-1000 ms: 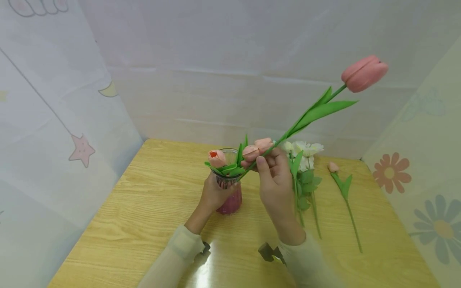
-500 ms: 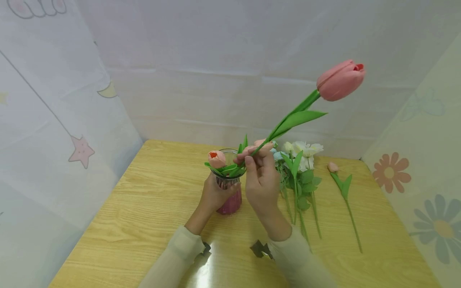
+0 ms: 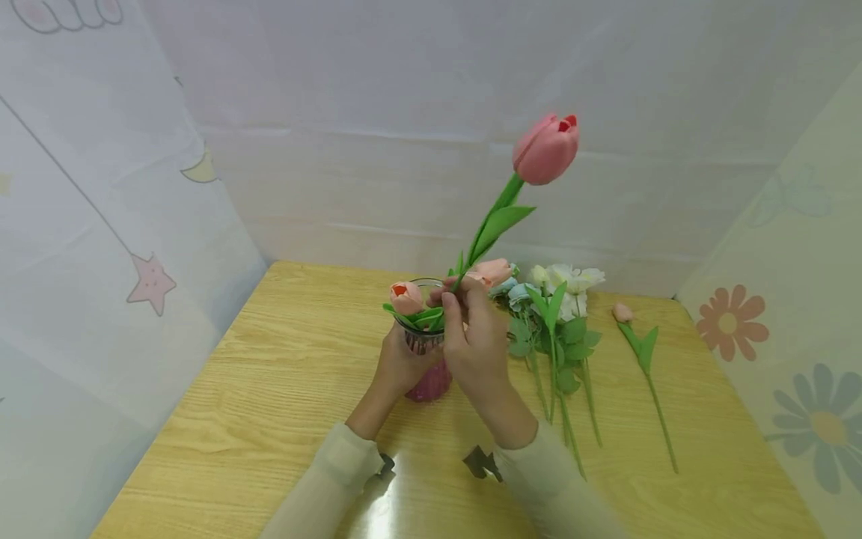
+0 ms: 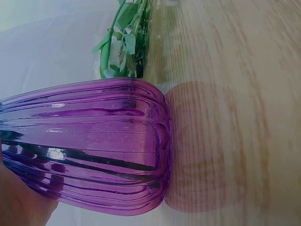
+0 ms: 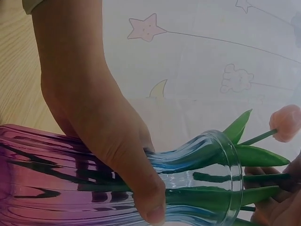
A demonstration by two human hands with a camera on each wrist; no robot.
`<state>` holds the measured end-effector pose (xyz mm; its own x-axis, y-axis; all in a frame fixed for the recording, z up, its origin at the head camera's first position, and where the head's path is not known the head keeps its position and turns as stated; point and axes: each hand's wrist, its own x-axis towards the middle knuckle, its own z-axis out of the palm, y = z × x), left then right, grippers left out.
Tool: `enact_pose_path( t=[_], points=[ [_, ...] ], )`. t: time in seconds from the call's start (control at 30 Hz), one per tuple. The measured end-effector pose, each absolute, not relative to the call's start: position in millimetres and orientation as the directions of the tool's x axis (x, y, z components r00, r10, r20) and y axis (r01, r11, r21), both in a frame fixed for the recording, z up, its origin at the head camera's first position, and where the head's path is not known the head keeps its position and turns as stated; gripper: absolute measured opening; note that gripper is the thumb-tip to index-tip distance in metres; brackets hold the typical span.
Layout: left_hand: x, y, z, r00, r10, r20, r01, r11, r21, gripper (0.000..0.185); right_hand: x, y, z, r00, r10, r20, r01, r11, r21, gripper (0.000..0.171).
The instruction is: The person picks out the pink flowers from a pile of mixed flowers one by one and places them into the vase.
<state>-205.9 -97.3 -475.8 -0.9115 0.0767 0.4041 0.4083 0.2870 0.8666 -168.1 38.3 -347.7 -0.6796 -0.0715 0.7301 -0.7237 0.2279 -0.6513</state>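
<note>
My left hand (image 3: 402, 364) grips the neck of a ribbed glass vase (image 3: 431, 383), purple-pink below and bluish towards its rim. In the left wrist view the base of the vase (image 4: 103, 146) meets the tabletop. A peach tulip (image 3: 406, 298) leans out over the rim. With thumb and fingers my right hand (image 3: 477, 352) pinches the stem of a large pink tulip (image 3: 547, 150), its bloom high and tilted right. The right wrist view shows that stem (image 5: 211, 177) reaching through the mouth, its cut end inside the neck. More peach tulip petals (image 3: 494, 271) show behind my right fingers.
Right of the vase lie white flowers (image 3: 572, 278), blue flowers (image 3: 520, 293) and green stems on the wooden table (image 3: 283, 374). Farther right lies a single small peach tulip (image 3: 622, 313). Printed cloth walls (image 3: 377, 187) enclose the table at the back and sides.
My right hand has moved left to the vase mouth, bringing the pink tulip from a strong rightward slant to more upright. My left hand and the vase have stayed put.
</note>
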Motion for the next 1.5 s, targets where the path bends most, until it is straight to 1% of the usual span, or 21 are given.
enact_pose_path(
  t=[0.17,0.53,0.83,0.93,1.07,1.17,1.23,1.3,1.5],
  points=[
    [-206,-97,-477,-0.903,0.085,0.421,0.427,0.281,0.859,0.072,-168,36,-347,-0.683,-0.071,0.727,-0.71,0.299,-0.638,0.023],
    [-206,-96,-476,-0.911,0.059,0.407,0.405,0.302,0.863,0.063,-165,36,-341,-0.734,-0.101,0.671,-0.637,0.444,-0.63,0.026],
    [-206,-96,-475,-0.91,0.063,0.409,0.408,0.3,0.862,0.059,-162,37,-337,-0.804,-0.102,0.586,-0.555,0.484,-0.677,0.036],
    [-206,-96,-474,-0.909,0.065,0.411,0.411,0.297,0.862,0.059,-162,36,-337,-0.806,-0.081,0.586,-0.545,0.489,-0.681,0.036],
    [-205,-96,-473,-0.915,0.052,0.399,0.396,0.3,0.868,0.064,-161,37,-337,-0.789,-0.061,0.611,-0.556,0.494,-0.669,0.031],
    [-204,-96,-472,-0.922,0.042,0.384,0.379,0.296,0.877,0.067,-159,38,-336,-0.805,-0.061,0.59,-0.542,0.477,-0.691,0.038],
    [-204,-96,-472,-0.923,0.048,0.382,0.379,0.289,0.879,0.068,-159,39,-336,-0.823,-0.063,0.564,-0.525,0.462,-0.715,0.045],
    [-204,-96,-472,-0.922,0.053,0.384,0.383,0.281,0.88,0.069,-158,40,-335,-0.838,-0.064,0.542,-0.507,0.458,-0.73,0.056],
    [-204,-96,-473,-0.935,0.042,0.353,0.349,0.299,0.888,0.071,-155,44,-337,-0.825,-0.077,0.56,-0.535,0.425,-0.73,0.068]
  ],
)
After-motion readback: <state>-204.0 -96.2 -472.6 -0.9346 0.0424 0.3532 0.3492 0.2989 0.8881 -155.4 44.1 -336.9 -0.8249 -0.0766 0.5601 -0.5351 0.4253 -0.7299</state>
